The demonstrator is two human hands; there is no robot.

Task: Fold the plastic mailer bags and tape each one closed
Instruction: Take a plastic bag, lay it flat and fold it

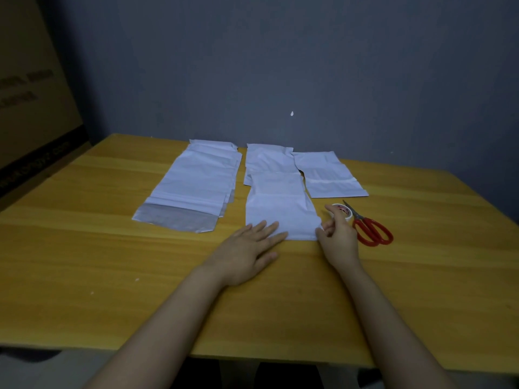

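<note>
While my left hand [247, 254] lies flat with its fingers straight, their tips pressing the near edge of the mailer bag [280, 203], my right hand [338, 234] has its fingers curled at that bag's near right corner and pinches it. My two hands are apart, one at each end of that edge. The white bag stretches away from my fingertips across the yellow table [112, 262]. Just beyond my right hand sits a tape roll [346, 213], partly hidden by my thumb, and red-handled scissors [368, 226] lie just to its right. Beyond and left of my left hand is a stack of bags [196, 181] with a grey flap nearest me. Past the bag I hold, two folded bags [266, 160] [328, 175] lie side by side.
</note>
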